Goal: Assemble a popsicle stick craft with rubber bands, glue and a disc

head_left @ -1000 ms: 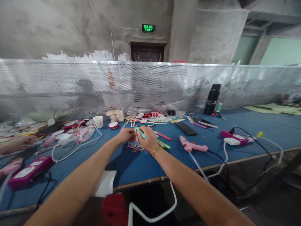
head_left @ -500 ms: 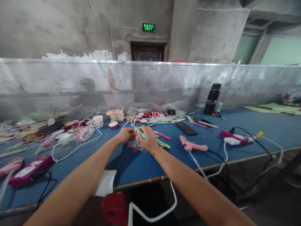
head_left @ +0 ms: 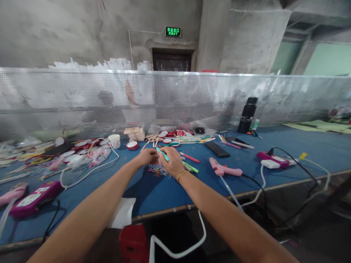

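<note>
Both my hands meet over the middle of the blue table [head_left: 153, 193]. My right hand [head_left: 173, 162] pinches a teal stick [head_left: 162, 153] that pokes up between its fingers. My left hand [head_left: 147, 157] is closed against the same spot, fingertips touching the right hand; what it grips is hidden. Under the hands lies a small heap of coloured rubber bands [head_left: 158, 170]. A red stick [head_left: 190, 157] and a green stick [head_left: 191, 167] lie just right of my right hand.
A pink glue gun [head_left: 223, 169] with a cable lies to the right, a black remote-like bar [head_left: 217, 149] behind it. Magenta devices sit at left [head_left: 34, 199] and right [head_left: 271, 160]. A white cup [head_left: 114, 141], wooden sticks [head_left: 134, 133], a black bottle [head_left: 247, 114] and a perforated metal screen [head_left: 175, 98] stand at the back.
My hands have stayed nearly still on the teal stick. A co-worker's hand at the far left edge of the table has withdrawn out of view.
</note>
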A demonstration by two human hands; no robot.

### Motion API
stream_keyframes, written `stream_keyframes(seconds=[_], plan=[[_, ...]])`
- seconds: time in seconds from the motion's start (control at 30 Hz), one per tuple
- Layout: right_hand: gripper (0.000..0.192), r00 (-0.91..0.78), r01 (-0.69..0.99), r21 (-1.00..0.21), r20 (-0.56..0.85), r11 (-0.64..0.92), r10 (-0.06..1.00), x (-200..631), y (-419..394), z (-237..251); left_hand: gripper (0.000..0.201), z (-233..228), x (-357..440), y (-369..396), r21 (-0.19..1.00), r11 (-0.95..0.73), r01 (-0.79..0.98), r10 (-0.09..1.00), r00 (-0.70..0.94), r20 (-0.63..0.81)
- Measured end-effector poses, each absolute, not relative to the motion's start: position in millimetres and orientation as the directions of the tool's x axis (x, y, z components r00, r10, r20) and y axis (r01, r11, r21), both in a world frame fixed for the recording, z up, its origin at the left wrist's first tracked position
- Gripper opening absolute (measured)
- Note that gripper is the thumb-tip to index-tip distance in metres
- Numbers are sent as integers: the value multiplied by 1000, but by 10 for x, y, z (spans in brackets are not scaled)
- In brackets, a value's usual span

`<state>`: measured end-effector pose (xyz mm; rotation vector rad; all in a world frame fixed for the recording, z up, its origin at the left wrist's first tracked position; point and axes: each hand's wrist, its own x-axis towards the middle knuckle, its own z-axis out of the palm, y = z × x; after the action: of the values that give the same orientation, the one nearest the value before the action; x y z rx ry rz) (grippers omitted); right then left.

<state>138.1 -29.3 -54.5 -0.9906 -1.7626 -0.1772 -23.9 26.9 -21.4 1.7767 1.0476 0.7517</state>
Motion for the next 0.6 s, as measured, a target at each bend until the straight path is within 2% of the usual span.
stream_keyframes(seconds=[0.23,0.6], plan=[[17,-47,702,-347,849,622,527,1385,-299,-535,38,-189,-232,260,921,-186,343,891,454,10],[20,-88,692,-327,847,644,524,1379,-290,-555,41,-214,-242,270,926,-204,318,888,458,39]])
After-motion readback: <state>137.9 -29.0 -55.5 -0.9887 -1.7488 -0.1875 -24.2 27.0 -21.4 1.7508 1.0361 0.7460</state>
